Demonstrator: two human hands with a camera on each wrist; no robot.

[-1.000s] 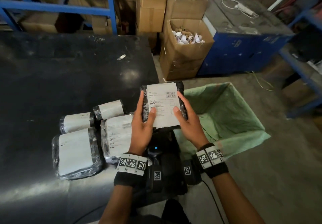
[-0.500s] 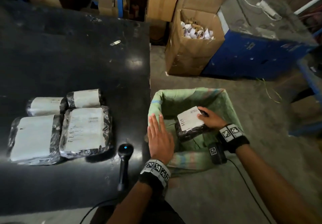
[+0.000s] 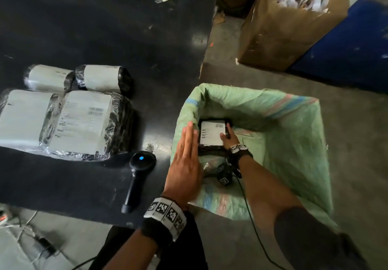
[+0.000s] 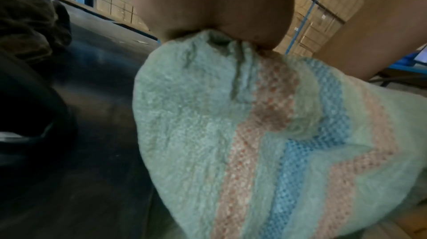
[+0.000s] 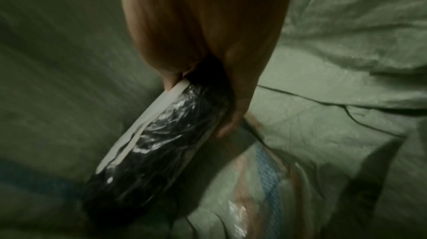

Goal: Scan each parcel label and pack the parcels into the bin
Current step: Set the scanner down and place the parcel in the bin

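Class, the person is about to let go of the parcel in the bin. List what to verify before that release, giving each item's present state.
1. Parcel inside the green-lined bin: ok.
2. Right hand holds the parcel: ok.
3. Parcel resting on the bin floor: cannot tell.
4. Left hand, fingers straight, by the bin's near-left rim, clear of the parcel: ok.
5. Parcels left on the table: four, not ok.
6. Scanner on the table, within reach: ok.
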